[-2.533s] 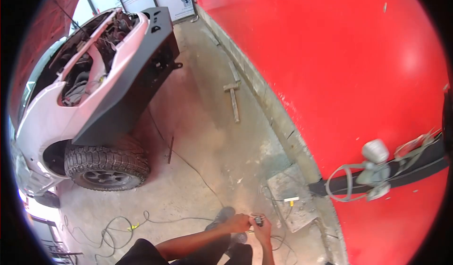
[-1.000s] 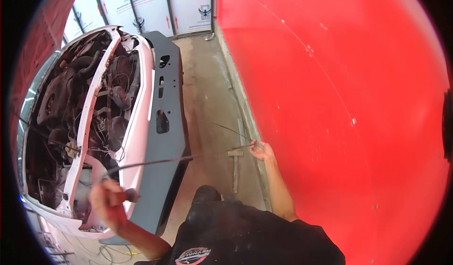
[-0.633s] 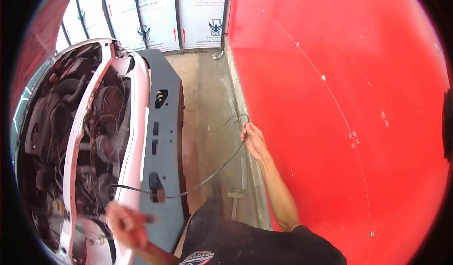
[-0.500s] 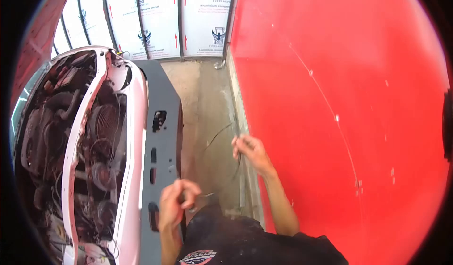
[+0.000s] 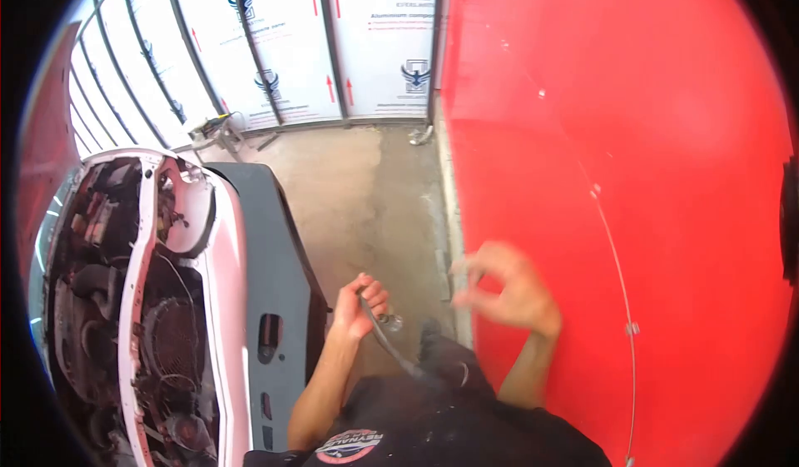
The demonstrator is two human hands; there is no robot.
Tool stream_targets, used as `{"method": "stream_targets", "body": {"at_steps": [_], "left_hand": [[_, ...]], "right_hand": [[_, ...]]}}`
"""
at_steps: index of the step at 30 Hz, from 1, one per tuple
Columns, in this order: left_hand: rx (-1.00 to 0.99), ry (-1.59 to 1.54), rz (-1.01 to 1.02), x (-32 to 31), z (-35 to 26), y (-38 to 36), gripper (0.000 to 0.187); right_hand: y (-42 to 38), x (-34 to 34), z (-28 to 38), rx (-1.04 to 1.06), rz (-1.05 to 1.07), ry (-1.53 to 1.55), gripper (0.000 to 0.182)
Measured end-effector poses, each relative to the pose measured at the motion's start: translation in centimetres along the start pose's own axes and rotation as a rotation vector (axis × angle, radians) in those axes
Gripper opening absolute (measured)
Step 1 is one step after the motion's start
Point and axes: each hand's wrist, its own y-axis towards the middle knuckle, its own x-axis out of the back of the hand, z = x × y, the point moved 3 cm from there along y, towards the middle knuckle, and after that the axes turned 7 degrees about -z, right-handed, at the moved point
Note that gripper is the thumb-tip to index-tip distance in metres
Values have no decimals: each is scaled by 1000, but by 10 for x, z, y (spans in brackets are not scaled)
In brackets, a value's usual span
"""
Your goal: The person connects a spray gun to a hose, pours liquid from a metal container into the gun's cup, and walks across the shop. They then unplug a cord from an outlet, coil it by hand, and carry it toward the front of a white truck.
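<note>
My left hand [image 5: 363, 307] is closed around a thin, dark grey flexible strip [image 5: 386, 342], which hangs down toward my dark clothing. Just right of those fingers is a small shiny rounded thing [image 5: 391, 323], too blurred to name. My right hand [image 5: 509, 288] is raised in front of the red wall, thumb and fingers curved apart, smeared by motion. Nothing shows between them. To the left stands a white car front [image 5: 237, 300] with its engine bay exposed, and a dark grey bumper [image 5: 283, 280] runs along it.
A red wall [image 5: 691, 217] with a thin line and small clips [image 5: 632, 329] rises on the right. White printed panels [image 5: 300, 51] close off the far end. Concrete floor [image 5: 333, 184] lies between car and wall. Tools or metal parts [image 5: 218, 134] sit beyond the bumper.
The dark strip has passed from my right hand to my left. My right hand has moved right and its fingers have parted. The view has shifted, showing more of the far panels.
</note>
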Motion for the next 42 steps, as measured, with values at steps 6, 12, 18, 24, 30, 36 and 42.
{"method": "stream_targets", "body": {"at_steps": [6,12,18,24,30,36,42], "left_hand": [[-221,564,-100,-112,-49,80,28],[-239,494,-63,-133,-133,191,28],[-278,730,-184,-160,-273,304,30],[-349,1010,-278,-215,-411,378,38],[-438,1061,-440,-238,-529,436,39],[-554,948,-723,-218,-657,514,41],[-905,815,-1000,-244,-769,542,41]], "right_hand": [[162,67,34,634,-270,884,12],[296,49,-5,967,152,984,10],[463,20,-81,985,219,1001,10],[635,-10,-128,1014,355,1077,10],[789,-60,-179,1040,527,1162,12],[938,-106,-248,1104,697,1256,14],[1122,-167,-287,997,775,1437,16]]}}
